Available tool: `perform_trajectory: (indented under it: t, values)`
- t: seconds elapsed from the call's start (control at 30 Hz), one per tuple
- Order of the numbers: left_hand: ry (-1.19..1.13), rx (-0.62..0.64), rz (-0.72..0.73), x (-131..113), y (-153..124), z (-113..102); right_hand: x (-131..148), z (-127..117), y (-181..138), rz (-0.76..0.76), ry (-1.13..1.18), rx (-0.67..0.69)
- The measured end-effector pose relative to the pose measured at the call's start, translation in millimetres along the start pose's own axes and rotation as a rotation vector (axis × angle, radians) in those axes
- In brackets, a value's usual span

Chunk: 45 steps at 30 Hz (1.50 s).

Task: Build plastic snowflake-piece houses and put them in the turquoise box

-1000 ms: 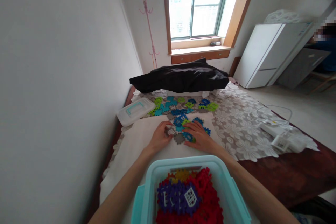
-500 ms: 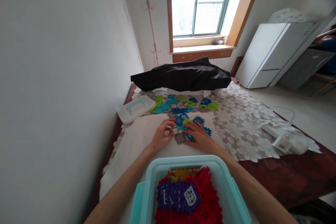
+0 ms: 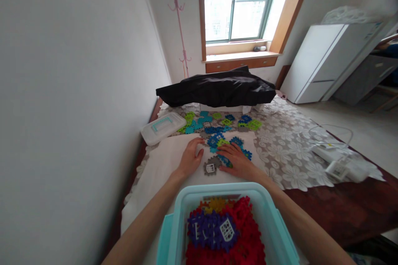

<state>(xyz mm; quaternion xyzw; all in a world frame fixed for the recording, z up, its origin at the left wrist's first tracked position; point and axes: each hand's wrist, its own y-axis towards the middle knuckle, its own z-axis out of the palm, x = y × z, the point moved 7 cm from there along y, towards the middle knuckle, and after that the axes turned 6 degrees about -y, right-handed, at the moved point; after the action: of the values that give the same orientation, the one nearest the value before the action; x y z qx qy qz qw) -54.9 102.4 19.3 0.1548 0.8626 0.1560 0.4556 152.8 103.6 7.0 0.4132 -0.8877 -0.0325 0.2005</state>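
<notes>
Windowed grey piece [image 3: 210, 168]: out of our left hand's pinch since half a second ago, and down it goes! We see it flat at four o'clock from that hand, just beside it.
White lid [image 3: 163, 128]: out at ten o'clock from our left hand, on the cloth's edge.
Left hand [image 3: 190, 159]: thumb and fingers well apart, nothing between them.
Loose gear pieces [image 3: 203, 121]: green, teal and blue, beyond our hands at one o'clock from the left.
Plain grey gear [image 3: 214, 160]: touching the windowed piece at one o'clock, between our hands.
Blue-and-green cluster [image 3: 215, 138]: eleven o'clock from our right hand, partly under its fingers.
Teal-rimmed tub [image 3: 217, 189]: closest to us, six o'clock, red, purple and yellow pieces inside.
Right hand [image 3: 239, 162]: fingers spread over the cluster, thumb apart; we cannot tell whether it has hold of anything.
</notes>
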Motion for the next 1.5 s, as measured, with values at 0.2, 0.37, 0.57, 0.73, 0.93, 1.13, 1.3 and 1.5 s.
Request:
perform_trajectory:
  t: [0.2, 0.37, 0.57, 0.73, 0.93, 1.13, 1.3, 1.5]
  values:
    - [0.22, 0.17, 0.007, 11, -8, 17, 13, 1, -2, -0.051, 0.027, 0.066]
    - [0.26, 0.196, 0.007, 5, -8, 18, 19, -1, -2, -0.06, 0.012, 0.03]
    - [0.218, 0.098, 0.014, -3, -4, 9, 7, -4, 0, 0.024, -0.087, -0.043]
    - [0.188, 0.006, -0.017, 2, 4, 3, 10, -7, 6, 0.008, -0.132, -0.056]
    - [0.28, 0.081, 0.076, 12, 38, 15, 17, 9, 12, -0.032, -0.077, 0.056]
    - [0.357, 0.149, 0.042, 33, 66, 24, 11, 11, 9, 0.016, -0.049, 0.076]
    - [0.379, 0.052, 0.018, 42, 69, 19, 11, 9, 8, 0.042, -0.08, 0.023]
    - [0.411, 0.003, 0.006, 44, 70, 14, 3, 4, 7, 0.152, -0.131, -0.049]
